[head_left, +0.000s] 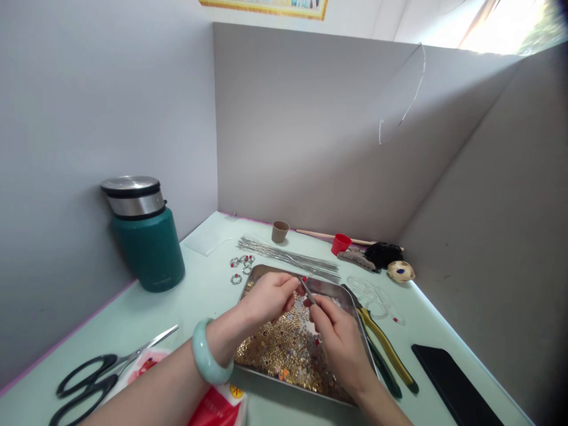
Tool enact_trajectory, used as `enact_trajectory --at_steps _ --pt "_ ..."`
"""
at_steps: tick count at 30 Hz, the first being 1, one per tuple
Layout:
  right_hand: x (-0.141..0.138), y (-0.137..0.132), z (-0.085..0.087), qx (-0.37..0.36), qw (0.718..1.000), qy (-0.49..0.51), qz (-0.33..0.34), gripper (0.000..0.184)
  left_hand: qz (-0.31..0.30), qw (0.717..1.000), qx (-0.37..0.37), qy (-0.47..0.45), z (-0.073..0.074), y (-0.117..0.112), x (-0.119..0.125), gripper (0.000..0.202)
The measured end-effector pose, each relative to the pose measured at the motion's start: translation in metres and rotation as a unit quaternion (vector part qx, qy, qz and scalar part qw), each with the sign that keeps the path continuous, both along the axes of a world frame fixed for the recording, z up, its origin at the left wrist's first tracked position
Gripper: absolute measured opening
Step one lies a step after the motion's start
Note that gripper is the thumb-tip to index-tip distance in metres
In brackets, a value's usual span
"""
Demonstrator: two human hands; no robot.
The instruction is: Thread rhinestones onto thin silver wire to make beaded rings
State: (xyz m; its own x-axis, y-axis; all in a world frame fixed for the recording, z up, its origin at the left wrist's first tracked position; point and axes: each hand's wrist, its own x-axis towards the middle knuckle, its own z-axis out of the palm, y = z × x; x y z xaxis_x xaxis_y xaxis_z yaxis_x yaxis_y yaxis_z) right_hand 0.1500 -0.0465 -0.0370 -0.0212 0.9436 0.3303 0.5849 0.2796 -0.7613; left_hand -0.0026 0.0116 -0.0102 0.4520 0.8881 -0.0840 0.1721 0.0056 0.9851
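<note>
Both hands work over a metal tray (261, 273) full of small gold and clear beads (279, 346). My left hand (266, 297), with a pale green bangle (208, 361) on its wrist, is closed in a pinch at one end of a thin metal wire (307, 291). My right hand (335, 334) is closed too, pinching the same wire lower down. A small red bead sits near the wire's upper end.
A bundle of straight wires (288, 259) lies behind the tray, beside several finished bead rings (242, 265). Pliers (386, 349) lie right of the tray and a black phone (455, 387) further right. Scissors (95, 378) and a red packet (217, 408) lie at left, near a green flask (144, 236). Brown cup (280, 231) and red cup (341, 243) stand at the back.
</note>
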Motion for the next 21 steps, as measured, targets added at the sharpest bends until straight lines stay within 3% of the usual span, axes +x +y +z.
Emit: enact_trajectory --at_steps 2,5,21 --pt "0.0012 0.0005 0.0000 -0.009 1.000 0.014 -0.004 0.028 -0.002 0.998 -0.037 -0.053 -0.0014 0.0014 -0.0003 0.028" --pt "0.0030 0.0011 -0.0005 -0.011 1.000 0.023 -0.006 0.029 -0.006 0.997 -0.047 -0.061 -0.0028 0.0032 -0.0017 0.029" --pt "0.0015 0.0016 -0.0037 -0.005 1.000 0.006 0.018 0.032 -0.031 0.999 0.012 -0.040 0.0006 0.0011 -0.0042 0.019"
